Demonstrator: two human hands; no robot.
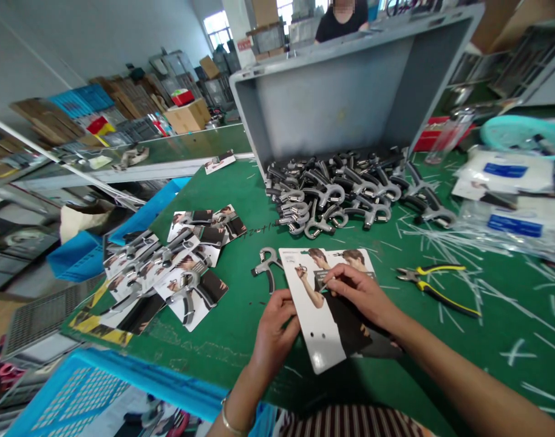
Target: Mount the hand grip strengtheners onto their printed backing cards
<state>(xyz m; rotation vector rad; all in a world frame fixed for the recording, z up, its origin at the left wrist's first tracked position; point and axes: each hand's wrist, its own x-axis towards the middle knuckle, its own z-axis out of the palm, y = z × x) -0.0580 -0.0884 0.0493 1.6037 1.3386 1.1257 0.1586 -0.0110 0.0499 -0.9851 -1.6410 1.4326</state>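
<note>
Left hand [272,325] grips the white printed backing card [320,340] by its left edge; right hand [357,291] pinches a thin white tie against it. Grey hand gripper [266,264] lies under the card's top-left corner; yellow-handled pliers [435,285] right of the card.

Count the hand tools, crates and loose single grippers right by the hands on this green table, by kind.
Yellow-handled pliers: 1
Grey crate tipped on its side: 1
Loose hand gripper beside the printed card: 1
Total: 3
The heap of grippers spilling from the crate is too tangled to count.
</note>
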